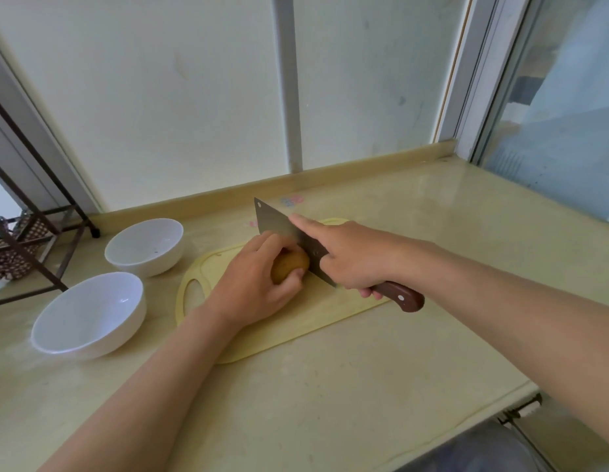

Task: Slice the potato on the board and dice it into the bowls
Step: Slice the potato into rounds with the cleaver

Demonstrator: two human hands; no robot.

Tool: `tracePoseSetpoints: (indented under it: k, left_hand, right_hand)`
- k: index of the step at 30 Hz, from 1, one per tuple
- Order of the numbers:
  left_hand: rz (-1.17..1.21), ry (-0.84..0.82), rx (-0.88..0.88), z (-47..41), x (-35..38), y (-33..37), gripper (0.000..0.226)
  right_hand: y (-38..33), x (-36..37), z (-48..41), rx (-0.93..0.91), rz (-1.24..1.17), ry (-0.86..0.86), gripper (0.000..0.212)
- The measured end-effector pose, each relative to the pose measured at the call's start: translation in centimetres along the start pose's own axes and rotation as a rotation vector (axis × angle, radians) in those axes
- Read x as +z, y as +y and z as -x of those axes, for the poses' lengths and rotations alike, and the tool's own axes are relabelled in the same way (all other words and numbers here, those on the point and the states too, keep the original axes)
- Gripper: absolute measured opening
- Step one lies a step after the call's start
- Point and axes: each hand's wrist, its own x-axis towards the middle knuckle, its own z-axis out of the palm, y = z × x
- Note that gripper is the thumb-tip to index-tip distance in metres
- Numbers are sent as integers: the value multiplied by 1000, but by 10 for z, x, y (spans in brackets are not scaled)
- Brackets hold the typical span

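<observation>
A brown potato [291, 265] lies on the pale yellow cutting board [296, 325] in the middle of the counter. My left hand [258, 281] curls over the potato and holds it down. My right hand [347, 260] grips the brown wooden handle of a steel cleaver [279, 223], with the index finger stretched along the blade's spine. The blade stands edge down against the potato's right end. Two white bowls sit left of the board, one farther back [144, 247] and one nearer [88, 315]; both look empty.
The beige counter [330, 403] ends in a low lip against the wall behind and drops off at the right front corner. A dark metal rack [40, 240] with a patterned cloth stands at the far left. A window pane is at the right.
</observation>
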Motion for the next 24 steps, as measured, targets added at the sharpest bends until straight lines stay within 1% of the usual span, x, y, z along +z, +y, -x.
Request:
tracePoseSetpoints:
  k: [4, 7, 16, 24]
  left_hand:
    - [-37, 14, 85, 4, -5, -1, 34]
    - [-18, 26, 119, 4, -4, -1, 33]
    - [-36, 38, 151, 3, -3, 0, 30]
    - [-36, 31, 151, 3, -2, 2, 30]
  right_hand:
    - [0, -7, 0, -20, -37, 43, 87]
    - [-1, -18, 6, -33, -64, 77, 87]
    - [-7, -29, 18, -38, -35, 85, 85]
    - [-13, -30, 27, -22, 22, 56, 85]
